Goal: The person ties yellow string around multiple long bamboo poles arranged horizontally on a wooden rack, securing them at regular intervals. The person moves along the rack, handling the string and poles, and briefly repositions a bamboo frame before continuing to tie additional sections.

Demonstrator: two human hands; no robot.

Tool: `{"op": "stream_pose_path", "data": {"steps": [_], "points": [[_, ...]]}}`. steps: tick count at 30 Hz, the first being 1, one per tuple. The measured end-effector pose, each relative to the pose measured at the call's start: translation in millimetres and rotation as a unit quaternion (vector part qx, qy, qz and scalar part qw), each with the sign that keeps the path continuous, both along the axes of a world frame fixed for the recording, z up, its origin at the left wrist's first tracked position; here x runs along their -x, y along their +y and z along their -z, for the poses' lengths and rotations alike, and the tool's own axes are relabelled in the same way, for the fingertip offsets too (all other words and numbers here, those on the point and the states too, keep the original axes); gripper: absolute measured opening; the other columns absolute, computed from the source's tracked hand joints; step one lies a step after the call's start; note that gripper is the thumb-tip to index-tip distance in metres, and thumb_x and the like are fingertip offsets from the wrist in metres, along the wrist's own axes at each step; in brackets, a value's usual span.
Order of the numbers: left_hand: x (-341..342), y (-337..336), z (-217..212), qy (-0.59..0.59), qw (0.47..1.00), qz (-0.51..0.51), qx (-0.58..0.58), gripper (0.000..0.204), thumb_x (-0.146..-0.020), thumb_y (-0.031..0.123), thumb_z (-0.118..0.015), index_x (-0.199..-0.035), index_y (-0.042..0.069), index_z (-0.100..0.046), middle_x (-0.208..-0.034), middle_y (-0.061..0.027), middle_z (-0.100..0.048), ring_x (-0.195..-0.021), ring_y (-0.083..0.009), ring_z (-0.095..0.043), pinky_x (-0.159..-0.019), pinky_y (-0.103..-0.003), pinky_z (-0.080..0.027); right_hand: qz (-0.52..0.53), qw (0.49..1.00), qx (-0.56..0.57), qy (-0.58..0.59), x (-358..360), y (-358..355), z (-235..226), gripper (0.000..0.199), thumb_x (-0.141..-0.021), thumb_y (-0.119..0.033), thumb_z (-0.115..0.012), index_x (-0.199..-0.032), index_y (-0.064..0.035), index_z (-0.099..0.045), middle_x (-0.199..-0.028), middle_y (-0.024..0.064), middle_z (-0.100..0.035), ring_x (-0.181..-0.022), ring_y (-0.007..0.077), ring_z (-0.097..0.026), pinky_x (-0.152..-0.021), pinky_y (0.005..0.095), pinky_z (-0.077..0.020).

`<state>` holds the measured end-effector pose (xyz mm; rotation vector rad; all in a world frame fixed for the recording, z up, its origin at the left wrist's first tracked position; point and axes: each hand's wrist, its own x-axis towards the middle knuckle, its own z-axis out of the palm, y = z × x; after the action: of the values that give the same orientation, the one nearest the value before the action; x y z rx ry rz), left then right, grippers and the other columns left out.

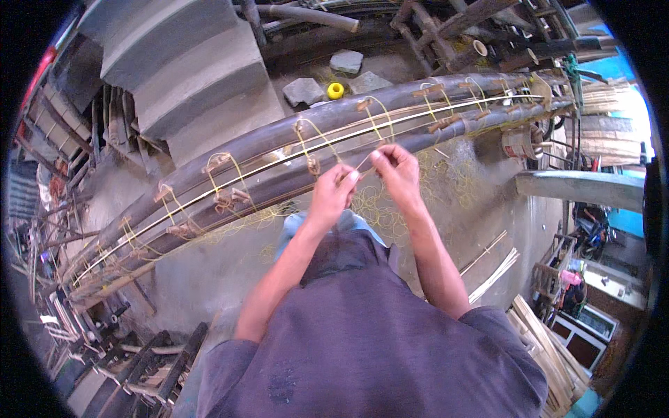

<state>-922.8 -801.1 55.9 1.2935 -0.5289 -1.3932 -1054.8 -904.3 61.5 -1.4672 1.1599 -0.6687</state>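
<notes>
Your left hand (pixel 333 189) and right hand (pixel 396 167) are both up in front of you, fingers pinched shut on a thin pale-yellow string (pixel 364 162) stretched between them. The string sits just on your side of the long dark-brown bamboo poles (pixel 279 157), approx. level w/ the lower pole. The poles' long axis runs lower-left to upper-right across the view, so they lie straight ahead of both hands; the left hand is a bit nearer, almost touching one short brown wooden peg (pixel 313 166). Poles look smooth & round, tied at intervals w/ yellow string loops (pixel 226 171) over a thin pale bamboo strip (pixel 327 139). Loose yellow string tangles (pixel 376 205) lie on the grey concrete floor (pixel 230 268) below; a round yellow spool (pixel 336 90) sits well beyond.
</notes>
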Motion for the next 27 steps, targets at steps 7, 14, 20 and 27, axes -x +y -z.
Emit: {"op": "stream_pose_path", "data": {"steps": [7,14,20,27], "points": [[38.5,-78.8,34.1,-0.003,0.998,-0.033,-0.048,0.017,-0.095,0.022,-0.054,-0.097,0.006,-0.060,-0.073,0.0028,-0.053,-0.060,-0.0050,-0.047,-0.051,-0.020,-0.041,0.058,0.978,0.153,0.129,29.8,-52.1,48.2,0.017,-0.081,-0.016,-0.069,-0.089,-0.0003,-0.067,-0.078,0.0126,-0.068,-0.069,0.0236,-0.065,-0.067,0.0349,-0.0510],[19.7,-16.5,-6.8,0.335,0.940,-0.051,-0.030,0.041,-0.100,0.036,-0.036,-0.122,0.006,-0.053,-0.109,-0.0079,-0.062,-0.093,-0.0148,-0.060,-0.078,-0.028,-0.051,-0.041,0.974,0.190,0.114,37.8,31.2,-30.5,0.017,-0.075,-0.006,-0.070,-0.092,-0.0073,-0.068,-0.092,0.0098,-0.062,-0.084,0.0250,-0.062,-0.073,0.0354,-0.0500],[24.1,-11.7,-6.2,0.327,0.945,-0.008,0.014,0.045,-0.101,0.038,-0.030,-0.126,0.006,-0.051,-0.117,-0.0062,-0.060,-0.101,-0.0160,-0.061,-0.082,-0.032,-0.053,-0.093,0.941,0.272,0.176,23.6,36.9,-51.5,0.015,-0.073,-0.011,-0.073,-0.087,-0.0092,-0.068,-0.094,0.0054,-0.060,-0.090,0.0258,-0.056,-0.075,0.0368,-0.0488],[24.3,-13.1,-6.1,0.292,0.956,-0.021,-0.007,0.038,-0.100,0.038,-0.039,-0.114,0.007,-0.056,-0.107,-0.0032,-0.062,-0.094,-0.0119,-0.060,-0.076,-0.028,-0.050,-0.071,0.982,0.137,0.105,32.4,17.8,-58.0,0.013,-0.075,-0.009,-0.072,-0.087,-0.0047,-0.068,-0.083,0.0095,-0.067,-0.077,0.0235,-0.065,-0.070,0.0339,-0.0510]]}}
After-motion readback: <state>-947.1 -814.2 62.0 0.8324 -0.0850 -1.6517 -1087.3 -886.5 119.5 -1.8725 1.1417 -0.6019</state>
